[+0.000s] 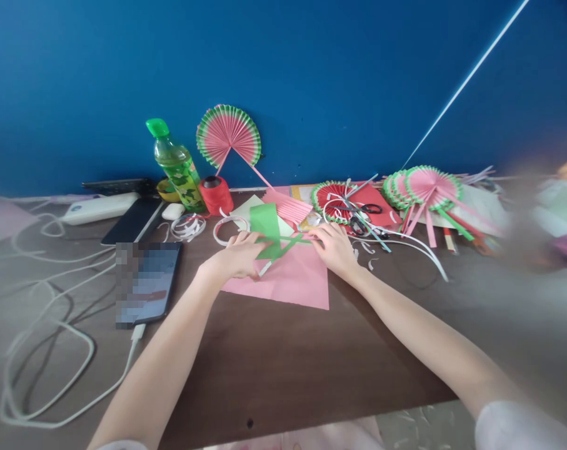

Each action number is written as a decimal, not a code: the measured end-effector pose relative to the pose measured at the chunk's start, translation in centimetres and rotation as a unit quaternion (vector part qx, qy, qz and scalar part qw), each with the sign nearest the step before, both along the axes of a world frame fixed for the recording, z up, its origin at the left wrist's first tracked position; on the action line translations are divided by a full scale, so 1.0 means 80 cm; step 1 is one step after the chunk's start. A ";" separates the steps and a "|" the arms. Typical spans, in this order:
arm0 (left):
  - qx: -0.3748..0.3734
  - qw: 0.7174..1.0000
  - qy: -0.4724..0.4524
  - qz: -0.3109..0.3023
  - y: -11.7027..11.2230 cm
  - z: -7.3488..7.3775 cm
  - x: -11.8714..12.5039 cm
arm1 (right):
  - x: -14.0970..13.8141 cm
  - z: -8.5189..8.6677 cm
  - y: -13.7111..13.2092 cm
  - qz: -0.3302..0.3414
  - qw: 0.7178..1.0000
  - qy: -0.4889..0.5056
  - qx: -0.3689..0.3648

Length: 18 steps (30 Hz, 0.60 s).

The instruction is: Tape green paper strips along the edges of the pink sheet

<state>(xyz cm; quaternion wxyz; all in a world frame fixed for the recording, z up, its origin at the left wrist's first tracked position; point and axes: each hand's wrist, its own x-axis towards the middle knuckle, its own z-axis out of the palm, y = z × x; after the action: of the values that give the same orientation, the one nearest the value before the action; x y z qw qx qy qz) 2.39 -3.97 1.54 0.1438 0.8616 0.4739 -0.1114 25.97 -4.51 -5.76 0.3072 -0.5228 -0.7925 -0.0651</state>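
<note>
My left hand (pixel 240 255) rests on a pink paper sheet (pixel 290 282) and pinches the lower end of a green paper piece (pixel 266 229) that stands bent above the sheet. My right hand (pixel 332 247) lies at the sheet's far right corner, fingers curled onto thin green and pink strips (pixel 296 240) that run between both hands. A folded pink pleated paper (pixel 287 206) lies just behind them.
Finished pink-and-green paper fans (pixel 228 135) (pixel 426 187) lean at the blue wall and lie at right. Scissors (pixel 358 219), a red thread spool (pixel 216 194), a green bottle (pixel 177 165), tape rings (pixel 187 226), a phone (pixel 145 282) with white cables (pixel 53 350) crowd the brown table (pixel 274 369).
</note>
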 end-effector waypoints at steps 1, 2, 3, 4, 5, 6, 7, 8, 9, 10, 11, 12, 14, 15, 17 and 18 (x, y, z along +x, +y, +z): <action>0.002 1.000 -0.001 -0.001 0.000 -0.001 -0.001 | -0.001 0.002 -0.002 0.016 1.000 -0.003 0.004; 0.003 1.000 -0.004 -0.003 0.000 -0.002 -0.001 | -0.003 0.003 -0.003 0.042 0.999 -0.009 0.006; 0.003 1.000 -0.007 -0.005 0.000 -0.003 -0.001 | -0.006 0.004 -0.005 0.076 0.997 -0.016 0.006; 0.002 1.000 -0.010 -0.006 0.000 -0.004 -0.002 | -0.008 0.004 -0.006 0.114 0.993 -0.026 0.003; 0.001 1.000 -0.011 -0.004 0.000 -0.005 -0.002 | -0.011 0.004 -0.008 0.149 0.988 -0.036 -0.001; 0.001 1.000 -0.011 -0.001 0.001 -0.005 -0.002 | -0.013 0.004 -0.009 0.177 0.983 -0.045 -0.006; 0.000 1.000 -0.009 0.003 0.001 -0.005 -0.002 | -0.015 0.003 -0.009 0.196 0.979 -0.053 -0.010; 0.000 1.000 -0.005 0.008 0.001 -0.005 -0.002 | -0.016 0.002 -0.010 0.206 0.977 -0.057 -0.014; 0.000 1.000 0.000 0.014 0.002 -0.004 -0.003 | -0.017 0.001 -0.010 0.209 0.976 -0.057 -0.017; 0.002 1.000 0.002 0.017 0.002 -0.003 -0.004 | -0.018 0.000 -0.011 0.208 0.976 -0.055 -0.019; 0.004 1.000 0.003 0.021 0.003 -0.002 -0.005 | -0.018 0.000 -0.011 0.204 0.977 -0.051 -0.019; 0.004 1.000 0.005 0.024 0.003 -0.001 -0.006 | -0.018 -0.001 -0.011 0.201 0.978 -0.047 -0.020; 0.002 1.000 0.006 0.029 0.005 0.001 -0.009 | -0.017 0.000 -0.011 0.199 0.979 -0.046 -0.019; -0.002 0.999 0.009 0.034 0.006 0.002 -0.010 | -0.017 0.000 -0.011 0.201 0.978 -0.049 -0.019; -0.013 0.999 0.013 0.046 0.008 0.003 -0.013 | -0.015 0.001 -0.009 0.210 0.976 -0.055 -0.014; -0.018 0.998 0.012 0.050 0.009 0.003 -0.014 | -0.013 0.001 -0.008 0.214 0.975 -0.055 -0.011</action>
<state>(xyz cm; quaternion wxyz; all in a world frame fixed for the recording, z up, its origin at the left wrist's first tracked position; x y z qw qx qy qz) 1.27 -3.23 1.76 0.1594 0.8324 0.5163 -0.1227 24.91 -5.12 -5.68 0.2644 -0.3396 -0.9025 -0.0179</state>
